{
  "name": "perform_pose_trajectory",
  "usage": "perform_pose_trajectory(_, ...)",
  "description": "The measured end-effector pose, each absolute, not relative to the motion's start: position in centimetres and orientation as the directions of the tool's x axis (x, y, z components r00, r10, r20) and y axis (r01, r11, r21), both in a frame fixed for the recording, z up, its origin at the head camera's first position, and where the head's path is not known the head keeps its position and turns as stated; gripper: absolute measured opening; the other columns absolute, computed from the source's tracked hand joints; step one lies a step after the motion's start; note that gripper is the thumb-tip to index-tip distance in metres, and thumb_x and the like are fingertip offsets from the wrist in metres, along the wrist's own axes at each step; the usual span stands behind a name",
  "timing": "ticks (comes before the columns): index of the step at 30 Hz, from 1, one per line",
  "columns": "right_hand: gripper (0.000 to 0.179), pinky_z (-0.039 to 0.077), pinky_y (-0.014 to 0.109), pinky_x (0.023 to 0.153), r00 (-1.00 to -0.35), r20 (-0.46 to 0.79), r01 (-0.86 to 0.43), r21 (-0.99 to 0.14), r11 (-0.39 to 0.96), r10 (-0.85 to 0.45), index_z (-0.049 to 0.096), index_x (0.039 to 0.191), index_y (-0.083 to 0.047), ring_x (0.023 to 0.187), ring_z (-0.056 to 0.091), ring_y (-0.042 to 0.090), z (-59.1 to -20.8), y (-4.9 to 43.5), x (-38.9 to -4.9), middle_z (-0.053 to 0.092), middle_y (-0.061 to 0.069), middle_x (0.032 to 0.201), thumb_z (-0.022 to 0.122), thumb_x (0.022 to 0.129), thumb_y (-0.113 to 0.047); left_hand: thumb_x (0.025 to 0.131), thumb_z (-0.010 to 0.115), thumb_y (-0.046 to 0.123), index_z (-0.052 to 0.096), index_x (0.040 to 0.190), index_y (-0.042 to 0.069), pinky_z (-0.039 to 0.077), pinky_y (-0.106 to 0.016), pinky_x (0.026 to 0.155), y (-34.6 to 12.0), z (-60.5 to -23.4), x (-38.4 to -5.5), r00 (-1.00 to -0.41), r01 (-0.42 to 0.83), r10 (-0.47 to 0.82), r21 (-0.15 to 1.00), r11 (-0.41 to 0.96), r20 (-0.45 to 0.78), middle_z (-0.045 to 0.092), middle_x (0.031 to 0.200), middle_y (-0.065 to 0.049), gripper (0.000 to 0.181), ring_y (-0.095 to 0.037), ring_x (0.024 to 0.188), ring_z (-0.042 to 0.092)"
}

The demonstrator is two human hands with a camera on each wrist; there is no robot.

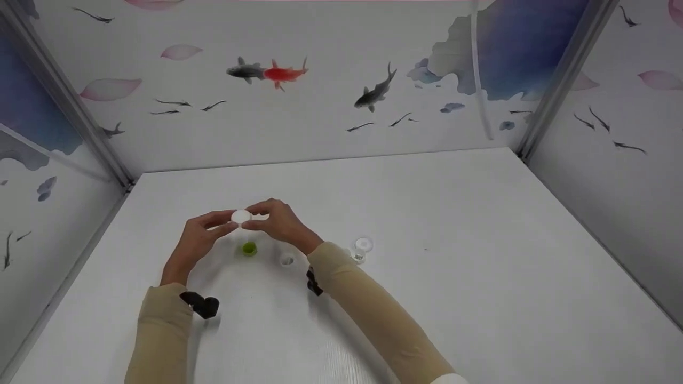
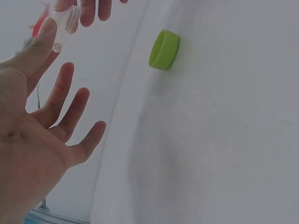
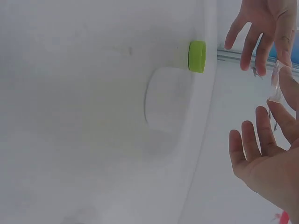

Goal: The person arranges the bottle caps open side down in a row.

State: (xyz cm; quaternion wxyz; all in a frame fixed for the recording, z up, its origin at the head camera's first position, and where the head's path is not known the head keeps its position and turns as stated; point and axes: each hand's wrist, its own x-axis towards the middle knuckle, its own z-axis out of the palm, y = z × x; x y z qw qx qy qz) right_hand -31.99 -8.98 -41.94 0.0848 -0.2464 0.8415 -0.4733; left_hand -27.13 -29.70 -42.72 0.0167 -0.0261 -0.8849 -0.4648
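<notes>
Both hands meet over the left half of the table around a small clear round lid with a ribbed rim point(image 2: 67, 25). It looks like a white disc in the head view. My left hand point(image 1: 193, 242) pinches one side of it between thumb and index finger, the other fingers spread apart. From the opposite side my right hand point(image 1: 283, 221) pinches it the same way. Below them on the table stands a green ring-shaped cap point(image 1: 249, 248), seen also in the left wrist view. A small clear cup point(image 1: 287, 260) is under the right wrist.
Right of the right forearm lie a clear round lid point(image 1: 364, 244) and a small clear container point(image 1: 358, 257), partly behind the sleeve. The white table point(image 1: 480, 266) is bounded by panels printed with fish and petals point(image 1: 320, 122) at the back and both sides.
</notes>
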Motion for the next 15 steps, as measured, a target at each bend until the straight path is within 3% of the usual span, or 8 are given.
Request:
perform_pose_trajectory(5, 0.038, 0.053, 0.030, 0.099, -0.891, 0.015, -0.267, -0.826, 0.497, -0.454, 0.070, 0.127, -0.019, 0.119, 0.056, 0.017, -42.1, -9.7, -32.5, 0.064, 0.002, 0.128, 0.072, 0.092, -0.034, 0.096, 0.065, 0.045, 0.053, 0.145, 0.007, 0.036, -0.055, 0.118, -29.5, -43.3, -27.9, -1.000, 0.014, 0.007, 0.831, 0.555, 0.012, 0.053, 0.146, -0.022, 0.063, -0.038, 0.139, 0.045)
perform_pose_trajectory(15, 0.040, 0.054, 0.032, 0.100, -0.919, -0.114, -0.147, -0.788, 0.598, -0.377, 0.068, 0.130, -0.016, 0.117, 0.062, 0.019, -43.0, -10.8, -32.8, 0.067, 0.005, 0.130, 0.072, 0.093, -0.030, 0.099, 0.064, 0.033, 0.051, 0.146, 0.008, 0.034, -0.055, 0.119, -29.2, -44.4, -28.8, -0.998, -0.061, -0.011, 0.812, 0.581, -0.067, 0.051, 0.148, -0.024, 0.055, -0.039, 0.141, 0.044)
